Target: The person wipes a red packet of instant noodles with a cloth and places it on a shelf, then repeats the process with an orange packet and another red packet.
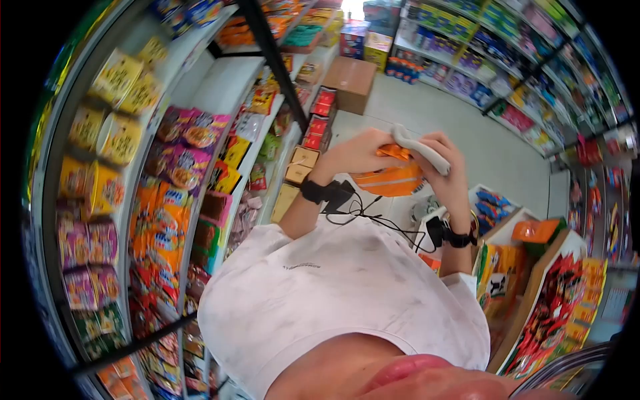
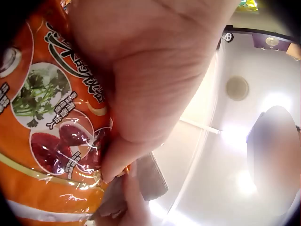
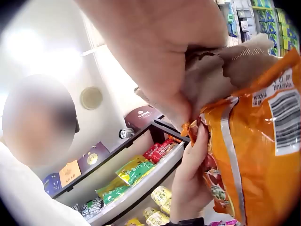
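Observation:
In front of my chest I hold an orange snack packet (image 1: 393, 180). My left hand (image 1: 363, 155) grips its left side, the thumb pressed on the printed face (image 2: 51, 117). My right hand (image 1: 441, 160) pinches a pale grey cloth (image 1: 419, 148) against the packet's top edge. In the right wrist view the cloth (image 3: 221, 70) is bunched under my right hand's fingers (image 3: 155, 61), over the packet's back with its barcode (image 3: 263, 141). My left hand's fingers (image 3: 190, 179) curl round the packet from below. In the left wrist view a corner of the cloth (image 2: 150, 181) shows below the thumb.
A tall shelf unit (image 1: 220, 87) full of snack packets stands close on my left. A cardboard box (image 1: 350, 80) sits on the aisle floor ahead. More stocked shelves (image 1: 507, 60) line the right side. Display bins with packets (image 1: 533, 267) stand by my right elbow.

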Motion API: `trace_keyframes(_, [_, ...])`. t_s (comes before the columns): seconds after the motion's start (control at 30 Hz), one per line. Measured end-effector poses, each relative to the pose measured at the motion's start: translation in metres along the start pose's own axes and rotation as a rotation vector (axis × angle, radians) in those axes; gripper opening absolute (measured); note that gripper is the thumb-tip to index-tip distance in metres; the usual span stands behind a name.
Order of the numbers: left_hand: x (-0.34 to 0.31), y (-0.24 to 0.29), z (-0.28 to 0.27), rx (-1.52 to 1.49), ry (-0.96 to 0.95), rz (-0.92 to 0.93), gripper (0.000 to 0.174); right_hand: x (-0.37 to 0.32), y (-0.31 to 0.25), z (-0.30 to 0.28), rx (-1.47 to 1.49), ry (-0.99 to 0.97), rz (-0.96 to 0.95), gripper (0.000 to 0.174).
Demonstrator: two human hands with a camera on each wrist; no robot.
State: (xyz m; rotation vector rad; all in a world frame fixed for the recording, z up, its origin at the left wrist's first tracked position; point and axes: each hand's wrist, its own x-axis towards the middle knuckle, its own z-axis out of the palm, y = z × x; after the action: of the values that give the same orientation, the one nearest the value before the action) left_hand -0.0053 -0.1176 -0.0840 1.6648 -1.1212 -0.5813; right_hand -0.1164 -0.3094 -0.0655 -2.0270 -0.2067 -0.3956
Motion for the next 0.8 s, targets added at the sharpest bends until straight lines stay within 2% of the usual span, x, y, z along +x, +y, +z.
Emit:
trace_keyframes(0.1, [-0.004,-0.009,-0.002,-0.017,-0.009,0.01,0.034,-0.003,-0.004,0.007,-0.134,0.011,-0.154,0.029])
trace_keyframes(0.13, [-0.004,-0.015,0.0,-0.025,0.011,0.091,0.035,-0.004,-0.001,0.008,-0.125,0.001,-0.151,0.029])
trace_keyframes(0.23, [-0.006,-0.016,0.003,0.049,0.04,0.134,0.036,-0.002,0.003,0.013,-0.124,0.036,-0.184,0.024])
trace_keyframes(0.33, [-0.01,0.003,0.002,0.039,0.039,-0.107,0.036,0.006,0.022,0.011,-0.099,0.163,-0.102,0.018])
trace_keyframes(0.43, [-0.006,0.01,0.004,-0.097,0.102,-0.195,0.035,0.015,0.023,0.021,-0.162,0.295,-0.223,0.013])
trace_keyframes(0.57, [-0.006,-0.008,0.01,-0.363,0.365,-0.253,0.031,0.018,0.018,0.027,-0.212,0.584,-0.235,0.029])
trace_keyframes(0.67, [0.0,-0.019,0.019,-0.519,0.48,-0.178,0.027,0.017,-0.003,0.056,-0.352,0.293,-0.337,0.035])
trace_keyframes(0.73, [-0.003,-0.044,0.023,-0.269,0.513,0.013,0.027,0.016,-0.001,0.082,-0.447,0.196,-0.301,0.041])
trace_keyframes(0.77, [-0.004,-0.055,0.024,-0.146,0.524,0.114,0.028,0.017,0.008,0.084,-0.388,0.193,-0.297,0.042])
trace_keyframes(0.8, [-0.008,-0.047,0.019,-0.059,0.489,0.055,0.027,0.021,0.02,0.083,-0.331,0.186,-0.297,0.044])
